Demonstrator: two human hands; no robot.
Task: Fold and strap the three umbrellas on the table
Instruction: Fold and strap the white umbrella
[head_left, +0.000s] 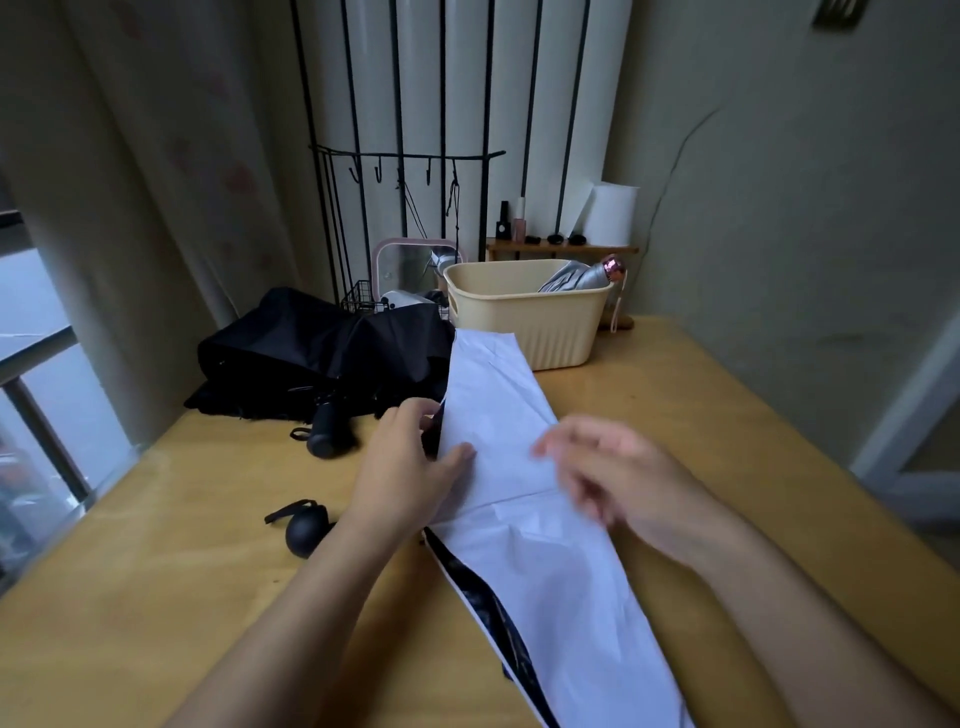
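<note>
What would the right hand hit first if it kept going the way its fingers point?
Probably the left hand. The right hand points leftward over the white umbrella, whose edge the left hand pinches. It is blurred, so its height is unclear.

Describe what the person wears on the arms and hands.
Nothing worn shows. The left forearm and right forearm are bare down to the frame's lower edge, with no sleeve, watch or bracelet in view. The left hand has no glove or ring that shows. The right hand is ungloved too, but blur hides any small detail such as a ring.
</note>
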